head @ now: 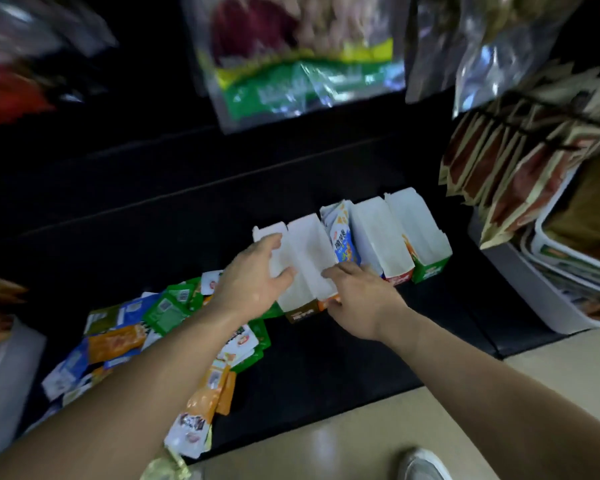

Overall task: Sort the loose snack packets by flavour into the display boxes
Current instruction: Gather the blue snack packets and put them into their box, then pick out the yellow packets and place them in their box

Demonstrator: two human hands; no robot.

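Observation:
Several white display boxes stand in a row on the dark shelf [326, 368]. My left hand [253, 275] grips the leftmost box [278, 237], thumb inside its opening. My right hand [357, 299] rests, fingers curled, on the front edge of the brown-fronted box [309, 254]. Beside that, a box with blue packets [340, 233] is partly filled. The red-fronted box [378, 230] and green-fronted box [420, 223] look white inside. A heap of loose packets [146, 327], green, blue, orange and white, lies at the lower left under my left forearm.
Large clear bags [302, 64] hang above the shelf. Brown and red pouches [513, 168] hang at the right over stacked white trays [568, 271]. A white bin [0, 375] stands at the left. Beige floor and a grey shoe [423, 462] show at the bottom.

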